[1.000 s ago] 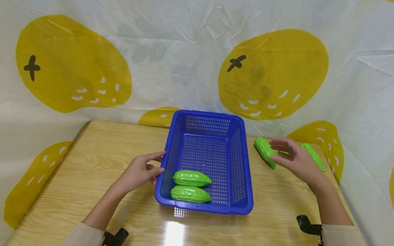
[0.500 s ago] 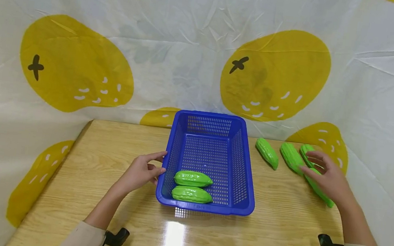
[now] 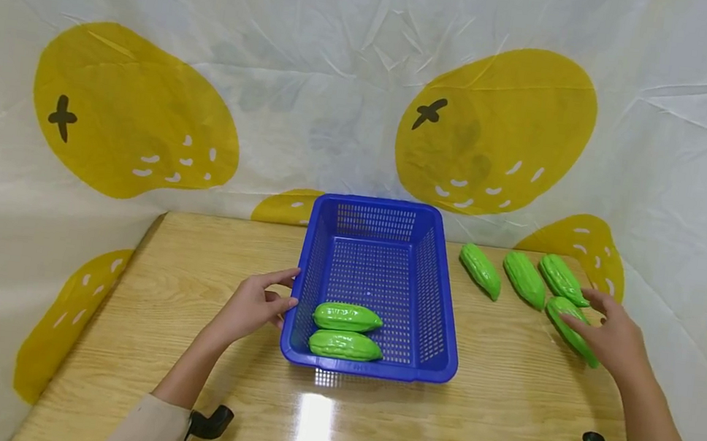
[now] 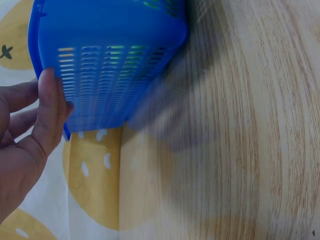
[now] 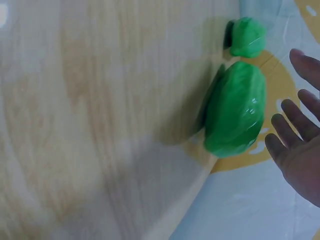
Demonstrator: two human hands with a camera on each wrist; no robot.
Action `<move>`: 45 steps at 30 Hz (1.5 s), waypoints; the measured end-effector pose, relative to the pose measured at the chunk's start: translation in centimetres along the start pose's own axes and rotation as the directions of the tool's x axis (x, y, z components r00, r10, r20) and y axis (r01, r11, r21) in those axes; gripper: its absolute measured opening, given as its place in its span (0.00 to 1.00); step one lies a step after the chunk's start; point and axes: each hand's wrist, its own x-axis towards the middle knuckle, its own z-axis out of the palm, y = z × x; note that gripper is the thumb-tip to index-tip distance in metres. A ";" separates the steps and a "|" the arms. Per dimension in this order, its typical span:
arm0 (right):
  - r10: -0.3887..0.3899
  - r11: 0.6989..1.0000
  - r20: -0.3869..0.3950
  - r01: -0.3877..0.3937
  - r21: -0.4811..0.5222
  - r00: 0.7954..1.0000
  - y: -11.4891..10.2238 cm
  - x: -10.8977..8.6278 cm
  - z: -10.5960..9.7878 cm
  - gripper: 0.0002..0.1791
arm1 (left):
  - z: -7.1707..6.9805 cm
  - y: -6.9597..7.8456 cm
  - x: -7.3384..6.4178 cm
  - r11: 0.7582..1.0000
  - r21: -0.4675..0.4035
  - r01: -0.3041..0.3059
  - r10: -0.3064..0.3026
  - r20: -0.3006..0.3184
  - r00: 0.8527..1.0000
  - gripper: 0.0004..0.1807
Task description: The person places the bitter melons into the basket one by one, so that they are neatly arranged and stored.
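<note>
— Nearest first?
— See two green vegetables [image 3: 345,346] side by side in the near part of the blue basket [image 3: 368,369], and the left hand [image 3: 252,309] pinching its left rim.
— Farther right?
— Find the right hand [image 3: 621,339] with fingers spread about the loose vegetable [image 3: 569,307] on the wooden table [image 3: 400,432], not yet gripping; cannot tell if touching.
— Which step?
— Probably reaching to pick. Next, seems to need fingers closing round it, before trying the three others [image 3: 524,280] behind.
</note>
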 end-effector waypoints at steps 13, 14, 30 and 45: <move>0.044 0.999 0.039 -0.043 -0.028 0.998 2.8 0.1 0.8 0.46 | -0.1 0.2 -0.1 1.000 0.004 0.003 -0.003 -0.008 1.000 0.33; 0.044 0.999 0.041 -0.042 -0.029 0.998 3.0 0.2 0.9 0.46 | -0.1 0.2 -0.1 1.000 0.002 0.006 -0.006 -0.009 1.000 0.33; 0.041 0.999 0.024 -0.040 -0.030 0.999 4.1 0.0 2.2 0.42 | -0.1 0.1 -0.2 1.000 -0.009 0.005 -0.005 -0.005 1.000 0.33; 0.009 1.000 0.005 -0.009 -0.029 1.000 4.1 -0.6 1.6 0.41 | 0.0 0.1 -0.1 1.000 -0.015 -0.006 0.006 -0.001 1.000 0.33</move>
